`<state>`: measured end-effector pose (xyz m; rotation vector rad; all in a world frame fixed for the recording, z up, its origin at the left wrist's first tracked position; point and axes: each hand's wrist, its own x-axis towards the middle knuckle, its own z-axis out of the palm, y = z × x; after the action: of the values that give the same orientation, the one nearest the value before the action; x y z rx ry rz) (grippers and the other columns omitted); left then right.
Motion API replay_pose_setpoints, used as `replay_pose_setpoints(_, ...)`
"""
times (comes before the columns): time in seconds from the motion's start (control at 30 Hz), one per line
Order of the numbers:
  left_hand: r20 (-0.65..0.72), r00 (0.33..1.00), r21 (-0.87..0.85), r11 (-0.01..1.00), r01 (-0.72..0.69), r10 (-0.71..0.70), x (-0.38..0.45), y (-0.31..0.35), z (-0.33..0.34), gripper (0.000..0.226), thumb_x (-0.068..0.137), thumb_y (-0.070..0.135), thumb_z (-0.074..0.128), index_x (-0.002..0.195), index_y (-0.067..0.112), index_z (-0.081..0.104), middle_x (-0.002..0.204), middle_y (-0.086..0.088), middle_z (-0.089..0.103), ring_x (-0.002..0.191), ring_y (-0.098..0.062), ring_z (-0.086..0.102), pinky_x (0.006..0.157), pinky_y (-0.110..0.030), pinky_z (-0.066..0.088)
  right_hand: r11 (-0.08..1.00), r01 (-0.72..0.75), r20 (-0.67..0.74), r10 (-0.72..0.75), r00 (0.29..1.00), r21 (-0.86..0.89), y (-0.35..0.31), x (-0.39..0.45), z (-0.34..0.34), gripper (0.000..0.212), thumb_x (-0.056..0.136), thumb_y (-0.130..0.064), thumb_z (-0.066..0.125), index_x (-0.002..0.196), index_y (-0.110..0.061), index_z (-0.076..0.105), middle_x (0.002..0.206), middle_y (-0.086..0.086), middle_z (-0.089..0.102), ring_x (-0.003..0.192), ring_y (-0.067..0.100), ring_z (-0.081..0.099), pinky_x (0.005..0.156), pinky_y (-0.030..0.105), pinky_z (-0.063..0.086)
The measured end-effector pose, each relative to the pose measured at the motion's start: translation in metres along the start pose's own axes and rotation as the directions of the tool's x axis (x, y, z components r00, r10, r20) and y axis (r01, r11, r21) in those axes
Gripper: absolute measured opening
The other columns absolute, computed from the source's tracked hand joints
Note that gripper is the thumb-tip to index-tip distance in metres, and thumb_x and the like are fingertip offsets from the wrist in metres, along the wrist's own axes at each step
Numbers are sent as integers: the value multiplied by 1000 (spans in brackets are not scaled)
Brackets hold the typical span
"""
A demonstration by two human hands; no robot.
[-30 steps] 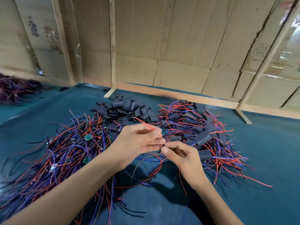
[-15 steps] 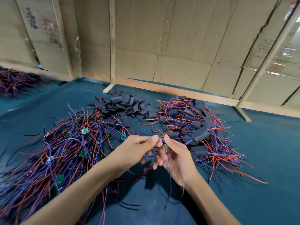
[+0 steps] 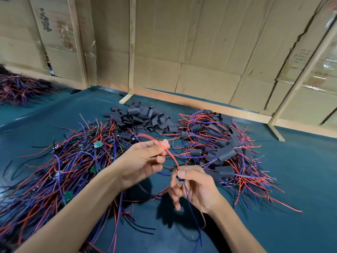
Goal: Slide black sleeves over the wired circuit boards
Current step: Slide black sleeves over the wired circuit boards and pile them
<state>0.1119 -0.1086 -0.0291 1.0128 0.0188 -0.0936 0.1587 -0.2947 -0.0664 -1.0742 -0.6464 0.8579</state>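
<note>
My left hand (image 3: 140,161) pinches a thin red insulated wire (image 3: 170,155) between thumb and forefinger; the wire arches up over the fingers, blurred at its free end, and curves down to my right hand (image 3: 196,187). My right hand pinches a small wired circuit board (image 3: 177,175) between thumb and forefinger, its other fingers loosely curled; the board is mostly hidden, and blue wires (image 3: 191,207) trail down from it across the palm. No sleeve covers this board.

Both hands are raised above a dark teal, smooth matte tabletop (image 3: 300,179). To the left lies a loose tangle of red, blue-violet and black wires with small green rectangular circuit boards (image 3: 69,172), bare and unsleeved. At centre rear sits a heap of short, flattened black tube sleeves (image 3: 144,118), matte and slightly creased, some open at their ends. To the right lies a second tangle of wired boards already covered by black sleeves (image 3: 217,143), wire ends fanning outward. A further bundle of red and violet wires (image 3: 20,88) rests at the far left edge.

Behind the tabletop stand flattened brown corrugated cardboard panels (image 3: 209,48), creased and torn in places, braced by pale wooden battens (image 3: 131,46). Dark printed characters show on the upper-left panel and faint print on the right panel; neither is legible.
</note>
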Motion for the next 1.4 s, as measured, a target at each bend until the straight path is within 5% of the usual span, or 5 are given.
replay_pose_setpoints(0.4,217,957,331,937,112,-191,-1,3,-4,31,95,11,62,125,6,67,86,-16,63,73,-14,53,61,-23,44,956,-190,-18,199,980,222,-8,-1,0,27,85,-35,60,83,-9,67,55,0,39,40,10,36,35,16,31)
replay_pose_setpoints(0.93,-325,940,318,948,6,103,60,47,-28,15,98,16,63,97,2,69,71,-3,63,56,-8,55,49,-18,43,999,-33,-178,35,983,16,-1,4,0,33,80,-25,67,83,7,73,60,16,57,48,28,57,39,26,45)
replay_pose_setpoints(1.07,-281,939,753,652,89,197,88,56,-47,12,98,22,62,98,11,68,72,2,68,56,-8,61,46,-20,42,999,-8,-198,16,980,40,-1,4,-1,30,83,-20,64,89,9,73,64,14,56,50,27,57,38,26,46)
replay_pose_setpoints(1.23,-205,978,897,-393,204,39,108,52,-70,38,96,48,58,117,16,63,126,-9,57,111,-30,53,98,-36,43,998,24,-211,-11,977,60,-3,4,-5,31,82,-20,66,91,9,74,66,13,57,52,27,58,39,27,47)
replay_pose_setpoints(1.4,-301,953,867,-410,282,20,119,46,-74,50,94,48,62,130,15,53,132,-19,46,120,-40,48,104,-45,43,996,44,-216,-27,976,72,-3,4,-7,33,82,-23,67,92,7,74,66,12,57,53,26,58,39,27,47)
